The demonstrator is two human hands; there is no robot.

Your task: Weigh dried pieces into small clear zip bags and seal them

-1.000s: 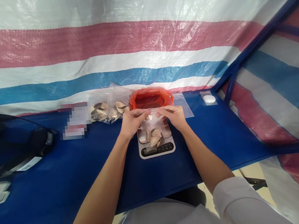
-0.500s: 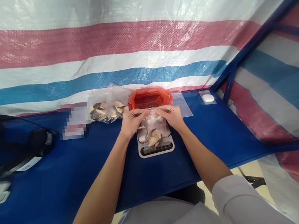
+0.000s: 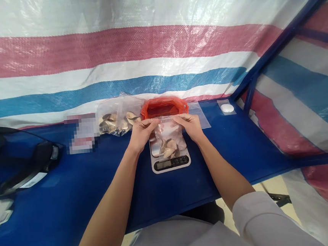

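A clear zip bag hangs by its top edge between my two hands, with pale, dark-rimmed slices gathered at its bottom. My left hand pinches the bag's upper left corner. At the upper right corner, my right hand is closed on the same edge. Directly beneath the bag lies a white kitchen scale with a dark display strip; the bag covers much of its plate. Whether the bag touches the scale I cannot tell. An orange-red plastic bag stands open just behind my hands.
Filled clear bags lie left of the orange-red bag. A flat clear bag and a white round object are to the right. A black headset-like device rests on the blue table. Striped sheeting borders the back.
My hands have moved slightly apart along the bag's top edge. The bag's bottom has shifted up a little, uncovering more of the scale's display and buttons.
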